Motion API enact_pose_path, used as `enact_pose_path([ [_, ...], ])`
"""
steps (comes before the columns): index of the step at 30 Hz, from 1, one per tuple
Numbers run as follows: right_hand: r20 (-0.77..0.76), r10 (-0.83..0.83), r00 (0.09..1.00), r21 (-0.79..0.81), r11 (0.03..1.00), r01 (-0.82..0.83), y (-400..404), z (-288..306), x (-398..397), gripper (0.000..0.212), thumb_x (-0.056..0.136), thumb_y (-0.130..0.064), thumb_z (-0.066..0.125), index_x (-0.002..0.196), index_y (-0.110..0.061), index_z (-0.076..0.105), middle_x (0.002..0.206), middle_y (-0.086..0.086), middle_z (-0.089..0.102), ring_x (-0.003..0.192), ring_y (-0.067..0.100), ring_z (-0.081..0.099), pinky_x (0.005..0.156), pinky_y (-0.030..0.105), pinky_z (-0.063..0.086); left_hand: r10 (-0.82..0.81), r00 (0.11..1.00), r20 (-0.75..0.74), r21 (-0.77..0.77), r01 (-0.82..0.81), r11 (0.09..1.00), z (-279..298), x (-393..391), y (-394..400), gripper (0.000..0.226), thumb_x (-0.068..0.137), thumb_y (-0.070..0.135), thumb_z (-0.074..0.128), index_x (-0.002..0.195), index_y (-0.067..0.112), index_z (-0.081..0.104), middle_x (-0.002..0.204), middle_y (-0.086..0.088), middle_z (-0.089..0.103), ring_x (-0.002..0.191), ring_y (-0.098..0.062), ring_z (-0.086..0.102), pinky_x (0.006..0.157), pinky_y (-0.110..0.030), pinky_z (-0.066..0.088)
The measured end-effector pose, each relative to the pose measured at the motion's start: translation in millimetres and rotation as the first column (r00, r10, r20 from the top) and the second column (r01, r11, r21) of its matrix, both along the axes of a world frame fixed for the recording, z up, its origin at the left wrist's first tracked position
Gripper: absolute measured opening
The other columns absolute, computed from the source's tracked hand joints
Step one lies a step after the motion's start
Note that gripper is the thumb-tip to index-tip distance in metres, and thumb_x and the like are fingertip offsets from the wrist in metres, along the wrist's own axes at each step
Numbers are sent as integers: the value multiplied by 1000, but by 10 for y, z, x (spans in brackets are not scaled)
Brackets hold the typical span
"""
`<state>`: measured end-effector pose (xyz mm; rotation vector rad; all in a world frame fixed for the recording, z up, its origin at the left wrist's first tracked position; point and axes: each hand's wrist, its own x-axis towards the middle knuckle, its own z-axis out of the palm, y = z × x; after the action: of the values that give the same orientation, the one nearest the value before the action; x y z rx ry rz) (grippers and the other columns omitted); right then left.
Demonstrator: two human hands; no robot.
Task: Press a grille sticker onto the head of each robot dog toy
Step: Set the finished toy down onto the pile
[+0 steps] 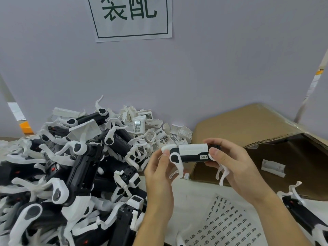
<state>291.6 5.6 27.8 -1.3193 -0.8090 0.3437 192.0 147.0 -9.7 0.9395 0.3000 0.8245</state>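
I hold one black-and-white robot dog toy [192, 153] in front of me, lying sideways with its white legs hanging down. My left hand [159, 176] pinches its head end, thumb on the white tip. My right hand [229, 162] grips its rear end, thumb pressed on the hip joint. A small "battery cover" label shows on its black flank. A sheet of small printed stickers [225, 226] lies on the white table below my hands. White head shells carrying grille stickers [140, 124] are heaped against the back wall.
A big pile of robot dog toys [67, 174] fills the left side of the table. An open cardboard box [248, 125] lies on its side at the right, one white part [273, 167] inside. Another dog toy [301, 212] lies at the lower right.
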Motion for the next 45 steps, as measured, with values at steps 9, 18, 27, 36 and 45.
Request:
enact_pose_path([
  [9, -13, -11, 1000, 11, 1000, 11, 8, -23, -8, 31, 80, -36, 68, 108, -26, 75, 109, 2, 75, 109, 22, 69, 82, 30, 57, 37, 997, -64, 28, -35, 999, 14, -9, -18, 27, 80, 41, 68, 101, 25, 76, 104, -9, 76, 93, -26, 70, 91, -54, 54],
  [18, 412, -63, 909, -119, 985, 123, 64, 12, -93, 64, 63, -1, 89, 108, -36, 61, 112, -17, 68, 111, 2, 62, 87, 8, 46, 119, 990, -79, 31, -117, 993, 21, 14, -40, 55, 65, 52, 74, 111, 25, 65, 105, 3, 76, 106, -23, 72, 76, -24, 58],
  [27, 653, -42, 756, -263, 923, 279, 114, 46, -172, 67, 75, -7, 84, 116, -49, 51, 116, -26, 59, 113, -7, 52, 88, 2, 40, 220, 973, -73, -15, -222, 975, 18, 4, -23, 40, 76, 34, 77, 108, 19, 58, 101, 1, 77, 96, -19, 75, 70, -20, 58],
  [36, 629, 53, 775, -468, 822, 324, 163, -54, -148, 80, 80, -38, 84, 149, -37, 42, 135, -29, 47, 123, -5, 45, 108, 23, 40, 357, 906, -228, -47, -376, 925, 59, -31, -22, 29, 87, 31, 77, 104, 27, 54, 106, 6, 66, 72, -15, 76, 56, -31, 52],
  [45, 345, -138, 928, -373, 888, 270, 167, -247, -24, 28, 83, -43, 79, 110, -39, 72, 99, -16, 74, 97, 2, 68, 86, 25, 55, 439, 892, -108, 174, -418, 892, 44, -40, -60, 21, 101, 31, 55, 121, 33, 62, 134, 7, 59, 122, -10, 57, 102, -31, 46],
])
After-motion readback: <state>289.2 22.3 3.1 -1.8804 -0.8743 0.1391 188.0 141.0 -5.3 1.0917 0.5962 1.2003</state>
